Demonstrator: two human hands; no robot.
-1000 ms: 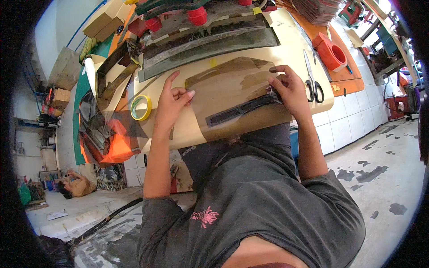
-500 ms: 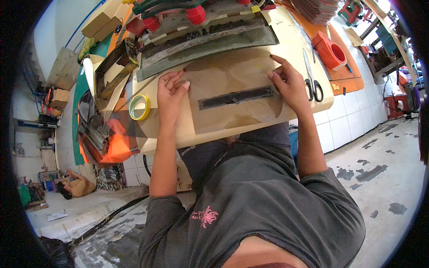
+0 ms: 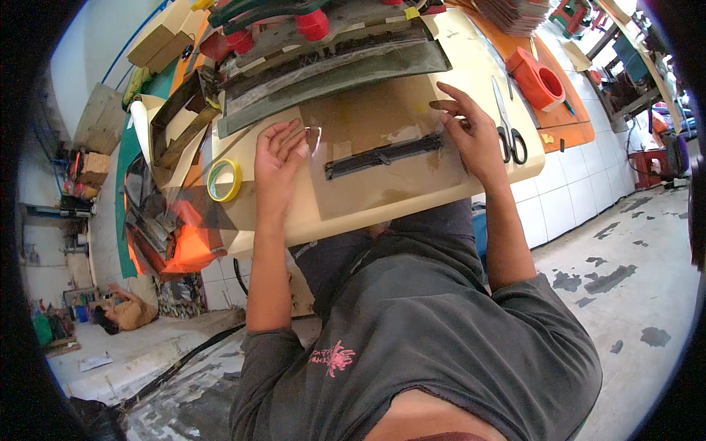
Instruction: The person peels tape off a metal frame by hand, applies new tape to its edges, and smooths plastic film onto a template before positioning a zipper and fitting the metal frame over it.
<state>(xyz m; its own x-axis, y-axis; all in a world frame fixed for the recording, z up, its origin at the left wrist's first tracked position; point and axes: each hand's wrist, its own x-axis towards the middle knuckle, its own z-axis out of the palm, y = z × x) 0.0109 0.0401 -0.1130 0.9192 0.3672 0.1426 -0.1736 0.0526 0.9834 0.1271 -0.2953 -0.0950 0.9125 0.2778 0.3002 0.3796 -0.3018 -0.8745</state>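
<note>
A translucent brown plastic film sheet [image 3: 360, 114] lies between my hands over the cream-covered table. On it is a long narrow dark strip [image 3: 386, 156] with a small raised piece near its middle. My left hand [image 3: 279, 154] is at the sheet's left edge, fingers curled toward the thumb, and a bright glint shows on the film beside it. My right hand [image 3: 474, 136] has the opposite edge between its thumb and bent fingers, near the strip's right end. Exactly where the fingertips touch the film is hard to see.
Black-handled scissors [image 3: 512, 136] lie to the right, near a red tape dispenser [image 3: 535, 79]. Yellow tape [image 3: 224, 181] rests at left. A long grey-green frame [image 3: 334, 84] stands behind the sheet, with a dark metal frame [image 3: 173, 125] farther left. A person [image 3: 131, 309] sits on the floor.
The film has shifted slightly and its reflections differ, with a new glint by my left hand. My right fingers have bent a little differently at the edge. Both hands stay on their sides.
</note>
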